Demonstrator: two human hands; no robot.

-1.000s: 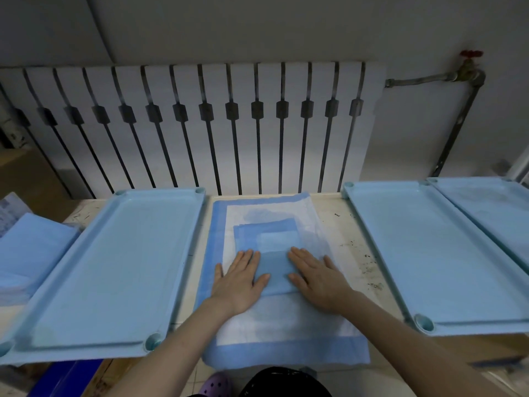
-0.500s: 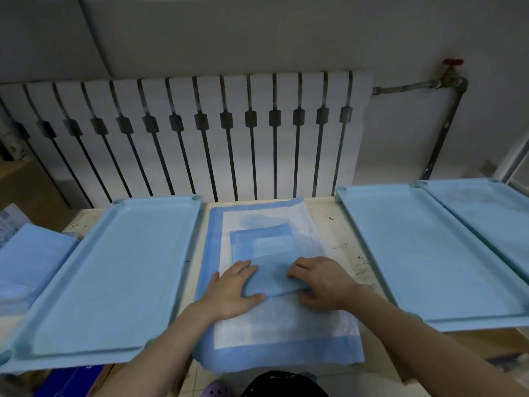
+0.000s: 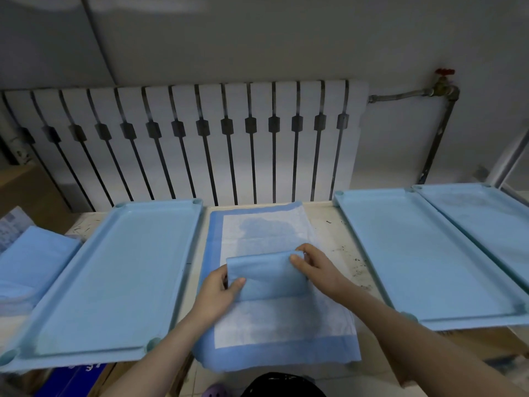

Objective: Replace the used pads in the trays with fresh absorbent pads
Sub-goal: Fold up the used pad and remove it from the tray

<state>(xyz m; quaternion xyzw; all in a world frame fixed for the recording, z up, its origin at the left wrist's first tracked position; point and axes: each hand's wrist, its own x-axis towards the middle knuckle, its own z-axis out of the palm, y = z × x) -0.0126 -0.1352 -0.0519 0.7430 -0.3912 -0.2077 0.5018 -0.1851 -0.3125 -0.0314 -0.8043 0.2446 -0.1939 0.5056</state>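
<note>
The folded pad (image 3: 269,277) sat over the spread pad (image 3: 274,319) at the centre of the desk (image 3: 332,233). The left hand (image 3: 217,293) pinched its left edge, and the right hand (image 3: 317,267) pinched its upper right corner, fingers closed on the material. The pad was judged light, soft and floppy, so it should be gripped at opposite edges.

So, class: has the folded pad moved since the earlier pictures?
Yes. The folded pad has drawn back off the damp patch on the spread pad, toward the person.
</note>
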